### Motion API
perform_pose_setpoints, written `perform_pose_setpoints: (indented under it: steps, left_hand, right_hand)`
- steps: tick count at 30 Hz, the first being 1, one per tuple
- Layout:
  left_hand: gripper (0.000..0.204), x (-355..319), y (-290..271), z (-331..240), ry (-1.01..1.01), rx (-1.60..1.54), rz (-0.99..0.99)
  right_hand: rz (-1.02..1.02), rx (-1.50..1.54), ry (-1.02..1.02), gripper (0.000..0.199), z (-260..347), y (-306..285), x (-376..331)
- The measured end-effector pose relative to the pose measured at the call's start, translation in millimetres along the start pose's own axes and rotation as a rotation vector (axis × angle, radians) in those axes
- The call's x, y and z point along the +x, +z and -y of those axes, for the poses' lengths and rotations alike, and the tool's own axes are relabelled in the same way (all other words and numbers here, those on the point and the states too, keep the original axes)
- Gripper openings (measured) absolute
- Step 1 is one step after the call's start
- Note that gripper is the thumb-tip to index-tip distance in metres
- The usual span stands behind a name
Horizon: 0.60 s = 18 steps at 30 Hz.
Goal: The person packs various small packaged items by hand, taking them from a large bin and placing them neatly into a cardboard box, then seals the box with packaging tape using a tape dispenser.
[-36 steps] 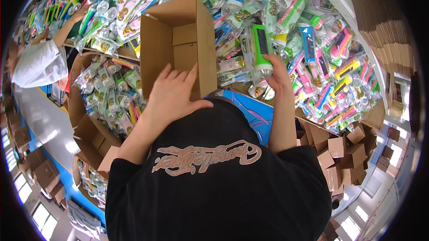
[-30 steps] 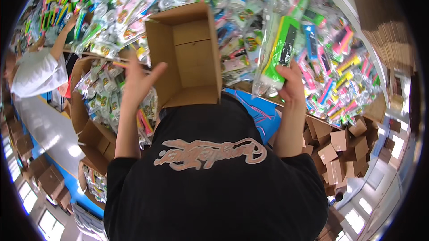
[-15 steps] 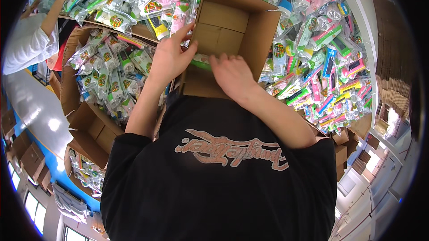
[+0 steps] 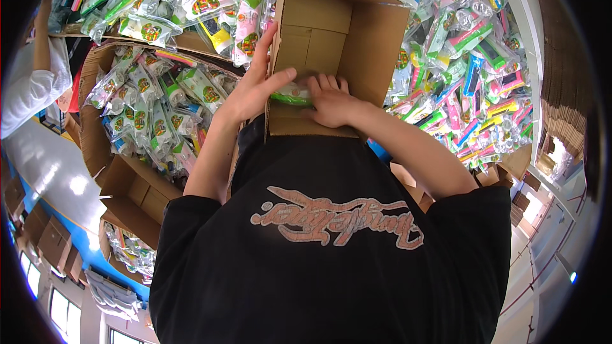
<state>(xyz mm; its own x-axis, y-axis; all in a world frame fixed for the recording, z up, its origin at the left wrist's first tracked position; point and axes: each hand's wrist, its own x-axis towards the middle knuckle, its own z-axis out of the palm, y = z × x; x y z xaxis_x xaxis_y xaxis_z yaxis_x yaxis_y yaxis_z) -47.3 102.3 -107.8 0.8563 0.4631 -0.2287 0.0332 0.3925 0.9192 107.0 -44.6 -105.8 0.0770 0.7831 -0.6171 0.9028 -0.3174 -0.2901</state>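
Observation:
An open brown cardboard box (image 4: 376, 51) is tilted toward me just beyond my chest, its inside bare at the far end. My left hand (image 4: 252, 92) grips its left wall, thumb over the rim and fingers along the outside. Inside the near part of the box, my right hand (image 4: 335, 103) is closed with bent fingers at a clear plastic packet (image 4: 292, 96) with green in it. The packet lies by the left wall, partly covered by that hand and slightly blurred.
Heaps of bagged colourful items (image 4: 472, 76) surround the box. At left stand a large carton (image 4: 95, 133) of similar packets and a smaller open carton (image 4: 137, 194). Flattened cardboard (image 4: 561, 76) is stacked at right. Another person's white sleeve (image 4: 48, 89) shows at far left.
The box has shifted slightly, with its near edge still by my chest. My right hand has reached a little deeper into it. My left thumb now lies over the rim. The other person's arm moved left.

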Motion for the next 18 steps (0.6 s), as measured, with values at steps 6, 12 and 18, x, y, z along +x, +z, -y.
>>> perform_pose_setpoints:
  steps: [6, 12, 18]
  left_hand:
    - [0.085, -5, 5, 19, 0.017, 0.036, -0.055]
    - [0.084, 4, 0, 30, 0.015, 0.017, -0.058]
    - [0.081, 0, -17, 66, -0.031, -0.153, -0.067]
  right_hand:
    - [0.361, -0.133, 0.142, 0.047, 8, -5, 40]
    - [0.262, -0.056, 0.077, 0.038, -2, -3, 43]
    - [0.207, -0.392, 0.136, 0.046, -1, 1, 45]
